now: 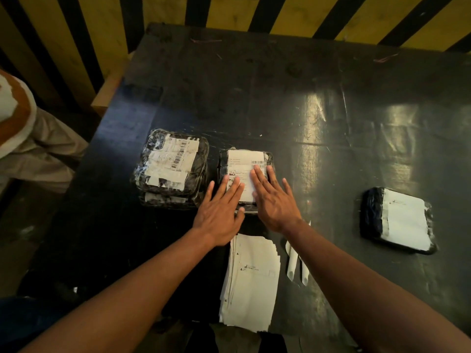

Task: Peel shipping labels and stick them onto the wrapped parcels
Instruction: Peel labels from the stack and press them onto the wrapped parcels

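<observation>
A small black wrapped parcel (223, 164) lies at the table's middle with a white shipping label (244, 159) on its top. My left hand (220, 210) lies flat with straight fingers on the label's lower left part. My right hand (272, 197) presses flat on the label's right side, fingertips near the barcode. A stack of white label sheets (251, 284) lies near the front edge between my forearms. A second labelled parcel (170, 166) sits just to the left. A third parcel (397, 220) with a white label lies at the right.
The black table (305, 103) has a shiny worn top. Two white peeled backing strips (293, 261) lie right of the label stack. A yellow-and-black striped wall (229, 11) stands behind. Another person's clothing (30, 138) shows at the left edge.
</observation>
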Available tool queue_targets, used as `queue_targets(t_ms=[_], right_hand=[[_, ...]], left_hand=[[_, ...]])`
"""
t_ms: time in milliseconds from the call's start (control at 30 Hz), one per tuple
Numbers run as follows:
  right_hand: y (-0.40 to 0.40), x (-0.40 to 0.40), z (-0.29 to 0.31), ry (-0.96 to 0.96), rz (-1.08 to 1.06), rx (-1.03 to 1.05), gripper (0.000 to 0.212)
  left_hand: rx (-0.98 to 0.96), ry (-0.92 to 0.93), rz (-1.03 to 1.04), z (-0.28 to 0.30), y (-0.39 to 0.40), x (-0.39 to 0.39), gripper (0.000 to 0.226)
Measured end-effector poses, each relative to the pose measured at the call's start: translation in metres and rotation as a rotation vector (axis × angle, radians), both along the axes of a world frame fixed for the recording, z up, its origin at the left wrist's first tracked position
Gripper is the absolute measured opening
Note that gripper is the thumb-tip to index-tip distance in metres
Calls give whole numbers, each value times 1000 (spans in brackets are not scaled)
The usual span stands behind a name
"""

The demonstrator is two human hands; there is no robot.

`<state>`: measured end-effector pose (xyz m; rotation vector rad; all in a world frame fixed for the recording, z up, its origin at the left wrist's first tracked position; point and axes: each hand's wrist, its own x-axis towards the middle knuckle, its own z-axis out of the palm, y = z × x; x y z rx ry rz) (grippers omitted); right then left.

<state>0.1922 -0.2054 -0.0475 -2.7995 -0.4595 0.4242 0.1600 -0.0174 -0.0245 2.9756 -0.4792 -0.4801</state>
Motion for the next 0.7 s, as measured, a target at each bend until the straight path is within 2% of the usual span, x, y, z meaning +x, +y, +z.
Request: queue_targets(t_ms=[333, 567, 700], right_hand=[[-2, 3, -2, 11, 0, 23, 59], [-1, 2, -5, -1, -14, 27, 58], [-1, 4, -7, -4, -12, 16, 59]], left_hand=[[15, 51, 146, -3, 10, 3, 74], [34, 52, 21, 1, -16, 46, 69], [71, 39, 79, -3, -5, 53, 72]])
